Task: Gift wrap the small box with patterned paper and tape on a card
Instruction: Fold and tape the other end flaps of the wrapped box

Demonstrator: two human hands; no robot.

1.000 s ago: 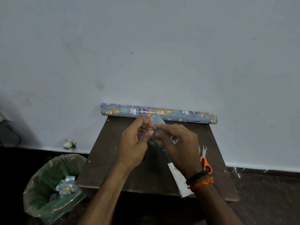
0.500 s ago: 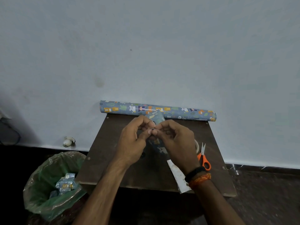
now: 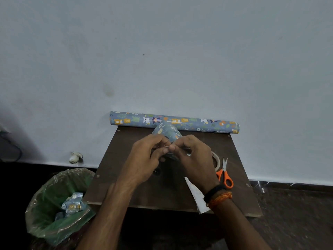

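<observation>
The small box (image 3: 166, 131), covered in blue animal-print paper, is held above the brown table (image 3: 126, 177) just in front of the paper roll. My left hand (image 3: 146, 159) and my right hand (image 3: 194, 157) grip it from the near side. Their thumbs and forefingers meet and pinch something thin at its near edge; whether that is tape or a paper fold I cannot tell. Most of the box is hidden behind my fingers. A white strip of paper or card (image 3: 195, 195) lies under my right wrist.
The roll of patterned paper (image 3: 198, 124) lies along the table's far edge against the wall. A tape roll (image 3: 217, 161) and orange-handled scissors (image 3: 224, 175) sit right of my right hand. A green-lined bin (image 3: 54, 204) with paper scraps stands on the floor at left.
My fingertips have drawn closer together at the box's near edge, and the box has tilted up slightly toward the roll. Nothing else on the table moved.
</observation>
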